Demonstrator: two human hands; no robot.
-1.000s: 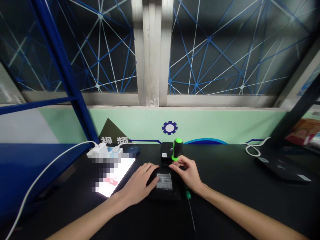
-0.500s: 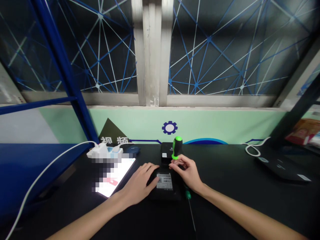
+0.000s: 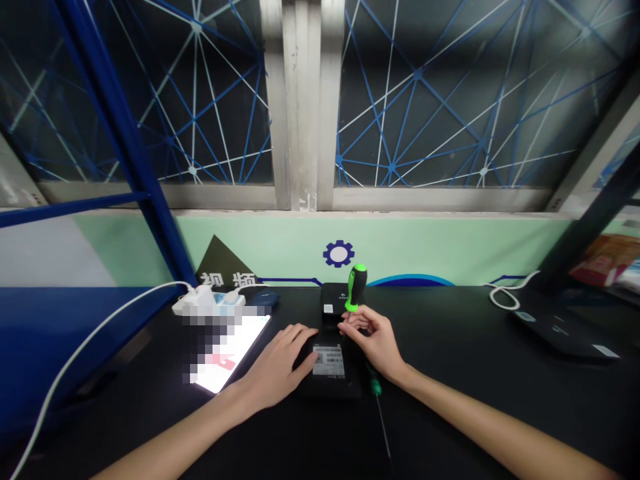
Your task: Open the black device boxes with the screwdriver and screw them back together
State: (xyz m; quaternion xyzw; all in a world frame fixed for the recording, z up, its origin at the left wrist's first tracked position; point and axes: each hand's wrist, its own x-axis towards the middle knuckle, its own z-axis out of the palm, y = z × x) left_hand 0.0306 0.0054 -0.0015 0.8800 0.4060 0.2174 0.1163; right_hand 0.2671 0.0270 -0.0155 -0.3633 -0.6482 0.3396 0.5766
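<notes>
A black box-shaped device (image 3: pixel 329 385) with a white printed label (image 3: pixel 328 361) lies on the dark table in front of me. My left hand (image 3: pixel 285 360) rests on its left side, fingers stretched out, thumb at the label's edge. In my right hand (image 3: pixel 373 337), thumb and fingers pinch the shaft of a screwdriver (image 3: pixel 357 288) with a black and bright green handle. It stands nearly upright over the device's far right part, handle leaning right; its tip is too dark to make out. A second screwdriver (image 3: pixel 375 386), dark green, lies beside the device under my right wrist.
Behind the device sits a smaller black box (image 3: pixel 332 297). To the left are a lit phone (image 3: pixel 235 353), a white power strip (image 3: pixel 207 303) with a cable, and a dark mouse (image 3: pixel 265 300). A flat black device (image 3: pixel 563 335) and a white cable (image 3: pixel 505 300) lie right.
The upright screwdriver's handle has risen a little and leans more to the right, showing more shaft above my fingers. My left hand keeps its place on the device.
</notes>
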